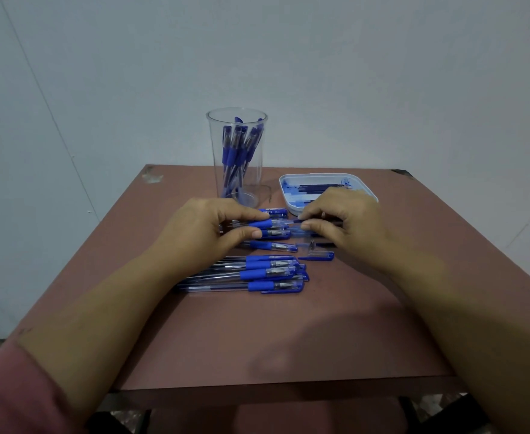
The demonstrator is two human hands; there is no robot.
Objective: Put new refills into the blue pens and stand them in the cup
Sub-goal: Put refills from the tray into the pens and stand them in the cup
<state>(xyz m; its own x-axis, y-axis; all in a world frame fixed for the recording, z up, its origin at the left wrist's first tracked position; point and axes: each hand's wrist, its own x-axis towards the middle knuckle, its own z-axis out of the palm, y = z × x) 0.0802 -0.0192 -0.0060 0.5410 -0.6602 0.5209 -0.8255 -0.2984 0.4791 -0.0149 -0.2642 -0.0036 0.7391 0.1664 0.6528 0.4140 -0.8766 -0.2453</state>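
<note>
1. Head view: the left hand (205, 228) lies with curled fingers over the far row of pens, and its thumb and forefinger pinch a blue pen (268, 223) by the blue rubber grip, holding it level just above the table.
2. The right hand (346, 220) faces it, fingers bent, with thumb and forefinger tips closed on a thin dark refill (299, 219) at the open end of that same pen; the rest of the refill runs back under the palm, out of sight.
3. Directly beneath the two hands more blue pens (274, 234) lie side by side on the table, and a single pen (270, 246) lies just nearer the person.
4. A loose clear cap with a blue clip (318, 255) lies below the right hand, beside that single pen's tip.
5. Nearer still, a pile of pens (266, 272) lies roughly parallel, grips and caps to the right.
6. Beyond the left hand stands the tall clear cup (219, 120), upright, with several finished pens (235, 151) leaning inside.
7. To the right of the cup, partly behind the right hand, a white tray (316, 175) holds spare refills (316, 189).
8. All of this rests on a reddish-brown table (288, 339) against a pale wall (382, 73); a pink sleeve (3, 393) shows on the left arm
</note>
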